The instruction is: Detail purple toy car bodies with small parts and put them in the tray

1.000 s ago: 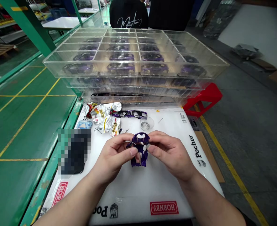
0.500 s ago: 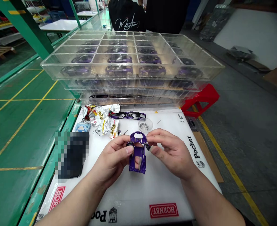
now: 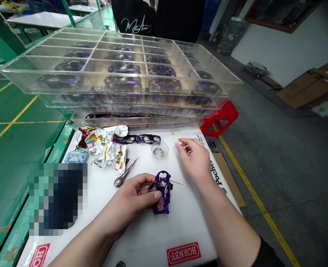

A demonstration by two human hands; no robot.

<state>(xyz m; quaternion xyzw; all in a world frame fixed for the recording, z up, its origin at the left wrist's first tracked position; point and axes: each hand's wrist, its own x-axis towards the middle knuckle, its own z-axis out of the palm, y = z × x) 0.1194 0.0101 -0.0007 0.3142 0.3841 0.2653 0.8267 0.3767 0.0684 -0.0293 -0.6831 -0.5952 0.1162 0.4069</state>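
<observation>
"At twelve o'clock from the purple car shell, which containers stand?"

"Nearest, a clear round dish with small silvery bits in it. Farther out, stacked clear trays; the top one is divided, with more purple shells in its compartments."

"Edges and room?"

"The white mat spreads toward six, a red label at five. Its right edge is at three, past the right forearm; a green bench borders it at nine. Ten is crowded: a metal-handled awl, then crumpled wrappers."

"And the shell itself?"

"The left hand pinches it over the mat's middle, thumb on the near face. It's an open frame with cut-outs, dark pieces jutting at ten and two. A thin tan stick shows just beside it, toward two."

"The right hand?"

"Between one and two, apart from the shell, near the dish. Thumb and forefinger tips are close; I can't tell whether they pinch anything."
</observation>
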